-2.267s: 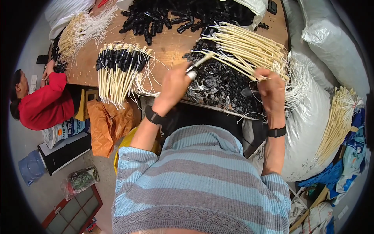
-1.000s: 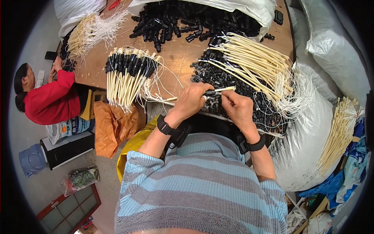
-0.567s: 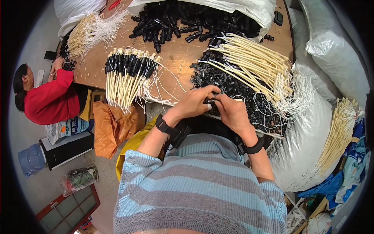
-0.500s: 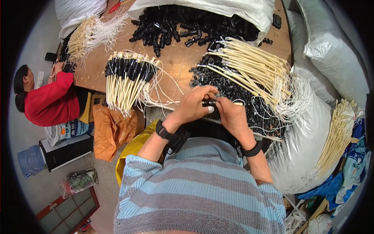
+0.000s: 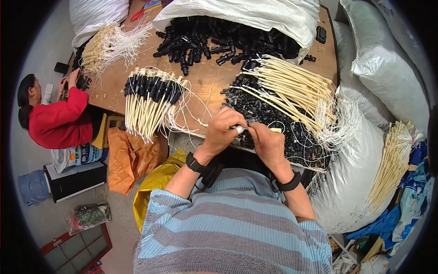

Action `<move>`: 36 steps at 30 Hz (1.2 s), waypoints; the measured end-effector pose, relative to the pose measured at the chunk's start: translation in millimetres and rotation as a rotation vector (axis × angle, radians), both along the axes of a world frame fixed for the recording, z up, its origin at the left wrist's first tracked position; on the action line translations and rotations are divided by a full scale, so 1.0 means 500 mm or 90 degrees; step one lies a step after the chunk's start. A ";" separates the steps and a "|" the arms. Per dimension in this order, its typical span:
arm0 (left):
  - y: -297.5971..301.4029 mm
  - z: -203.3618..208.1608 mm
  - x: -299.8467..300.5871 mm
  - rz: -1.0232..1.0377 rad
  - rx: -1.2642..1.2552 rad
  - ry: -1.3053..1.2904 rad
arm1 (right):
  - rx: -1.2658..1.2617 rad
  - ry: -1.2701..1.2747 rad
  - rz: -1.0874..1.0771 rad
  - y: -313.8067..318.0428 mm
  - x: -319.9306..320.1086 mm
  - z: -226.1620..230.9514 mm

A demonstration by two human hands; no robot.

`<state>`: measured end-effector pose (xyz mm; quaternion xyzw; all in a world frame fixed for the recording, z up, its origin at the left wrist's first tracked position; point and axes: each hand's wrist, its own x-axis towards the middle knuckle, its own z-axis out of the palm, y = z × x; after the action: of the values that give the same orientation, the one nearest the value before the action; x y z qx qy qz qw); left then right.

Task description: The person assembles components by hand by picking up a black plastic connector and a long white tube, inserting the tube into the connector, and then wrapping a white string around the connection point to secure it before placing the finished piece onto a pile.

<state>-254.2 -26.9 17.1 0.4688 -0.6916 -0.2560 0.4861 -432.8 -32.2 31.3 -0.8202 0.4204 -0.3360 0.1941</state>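
My left hand and my right hand are closed and meet at the table's front edge. They grip a thin cream tube, whose end sticks out past the right hand with a white string looping above it. The fingers cover its middle, where a black fitting showed a moment before. White tape wraps a left fingertip. Beneath and beyond the hands spreads a heap of small black parts. A bundle of cream tubes with white strings lies on that heap. To the left stand tubes fitted with black connectors, ends over the edge.
Black elbow fittings spill from a white sack at the back. A person in a red sweater works at the far left. Full white sacks crowd the right side. Orange and yellow bags hang below the table.
The hands have turned and drawn closer together, so the black fitting between them is now covered. The view has shifted slightly. The other person's hands have moved a little.
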 end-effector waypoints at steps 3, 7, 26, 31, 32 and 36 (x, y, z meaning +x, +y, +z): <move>0.005 0.008 0.004 -0.029 -0.037 0.041 | 0.053 -0.164 0.024 -0.002 0.008 0.004; 0.010 0.003 0.013 -0.073 -0.035 -0.014 | 0.134 -0.058 0.079 -0.001 -0.007 -0.001; -0.149 -0.050 0.084 0.172 0.496 0.109 | 0.357 -0.170 -0.165 -0.015 -0.055 -0.041; -0.034 0.011 -0.021 0.030 0.282 0.273 | 0.430 -0.144 -0.192 -0.033 -0.015 -0.017; -0.017 0.008 -0.047 0.047 0.234 0.286 | 0.430 -0.187 -0.167 -0.032 -0.005 -0.021; -0.004 -0.008 -0.072 0.113 0.156 0.160 | 0.581 -0.405 -0.086 -0.029 -0.005 -0.031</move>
<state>-290.5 -29.0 13.0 0.5477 -0.5455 -0.3508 0.5285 -435.5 -46.9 15.7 -0.4826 0.4953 -0.3625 0.6248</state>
